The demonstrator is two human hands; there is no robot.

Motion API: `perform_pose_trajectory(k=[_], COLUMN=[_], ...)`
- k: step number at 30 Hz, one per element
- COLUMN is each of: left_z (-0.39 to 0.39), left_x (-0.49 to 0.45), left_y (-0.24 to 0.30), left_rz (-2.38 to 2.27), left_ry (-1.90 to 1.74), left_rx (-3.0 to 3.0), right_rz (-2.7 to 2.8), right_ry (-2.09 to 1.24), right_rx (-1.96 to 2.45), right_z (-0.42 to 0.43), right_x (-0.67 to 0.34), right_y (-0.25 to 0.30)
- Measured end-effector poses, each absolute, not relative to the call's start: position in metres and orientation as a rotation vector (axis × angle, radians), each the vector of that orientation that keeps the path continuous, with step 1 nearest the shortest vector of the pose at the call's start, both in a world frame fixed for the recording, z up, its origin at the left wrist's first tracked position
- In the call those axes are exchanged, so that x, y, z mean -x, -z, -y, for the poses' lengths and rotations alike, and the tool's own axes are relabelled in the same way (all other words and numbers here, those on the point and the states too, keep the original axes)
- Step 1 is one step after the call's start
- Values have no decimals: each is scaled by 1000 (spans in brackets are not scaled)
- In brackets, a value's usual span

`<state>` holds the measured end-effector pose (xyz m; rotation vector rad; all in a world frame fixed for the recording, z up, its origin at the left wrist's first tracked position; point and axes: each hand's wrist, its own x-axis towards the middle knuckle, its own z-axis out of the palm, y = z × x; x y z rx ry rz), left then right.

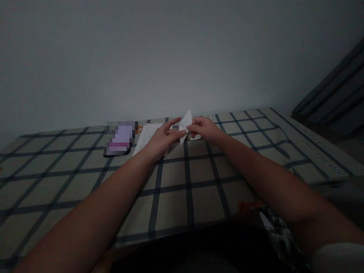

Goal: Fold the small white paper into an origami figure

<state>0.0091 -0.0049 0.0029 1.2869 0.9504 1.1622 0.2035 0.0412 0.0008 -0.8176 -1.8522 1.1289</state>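
A thin, creased white tissue (185, 120) stands up in a peak between my two hands, above the checked cloth. My right hand (207, 129) pinches its right side with thumb and curled fingers. From the left, my left hand (161, 141) holds its lower edge at the thumb tip, while the index finger stretches out toward the peak. The other fingers of that hand are partly hidden. Under my left wrist lies a white printed packet or sheet (145, 137), partly covered. Another bit of white shows below my right fingers, too small to make out.
A phone (122, 138) with a lit, blurred-out screen lies left of the printed sheet. The checked tablecloth (173, 193) covers the table up to a pale wall (170, 57). Dark folded fabric (335, 87) hangs at the far right. The room is dim.
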Motion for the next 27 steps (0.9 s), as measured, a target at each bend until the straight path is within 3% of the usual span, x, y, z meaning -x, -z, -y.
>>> perform_pose_trajectory(k=[12, 27], left_z=[-2, -3], left_x=[-4, -8], left_y=[0, -4], left_rz=[-1143, -1013], left_ry=[-1229, -1188], left_rx=[-1297, -967], right_rz=[1822, 2116], right_ry=[-1211, -522], right_rx=[782, 688], right_z=[-44, -38], right_x=[-196, -202], right_y=[7, -2])
